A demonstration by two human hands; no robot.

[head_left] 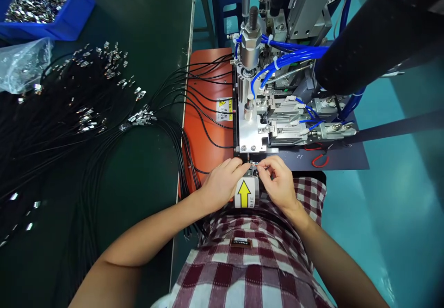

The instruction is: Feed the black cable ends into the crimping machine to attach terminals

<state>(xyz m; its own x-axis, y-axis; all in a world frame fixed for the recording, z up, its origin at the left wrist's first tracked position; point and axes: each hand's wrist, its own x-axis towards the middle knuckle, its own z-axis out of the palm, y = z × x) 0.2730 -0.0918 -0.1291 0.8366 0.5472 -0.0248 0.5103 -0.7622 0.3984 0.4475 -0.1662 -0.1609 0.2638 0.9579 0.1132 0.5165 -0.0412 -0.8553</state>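
At the front end of the machine (248, 132), my left hand (224, 183) and my right hand (278, 183) meet over a small metal connector piece (253, 164). My left fingers press on its left side, beside a black cable (203, 171) that runs in from the left. On the other side, my right thumb and index finger are pinched at thin, light-coloured wire ends. Just below the fingertips is a plate with a yellow arrow (244, 194). More black cables (208, 132) enter the machine's left side across an orange board (208, 100).
A dark green table (152, 169) on the left bears a bundle of black cables with metal ends (142, 117). At its back stand a blue bin (74, 16) of metal parts and a plastic bag (26, 65). Red-handled scissors (321, 161) lie right; a thick black tube (364, 35) hangs above.
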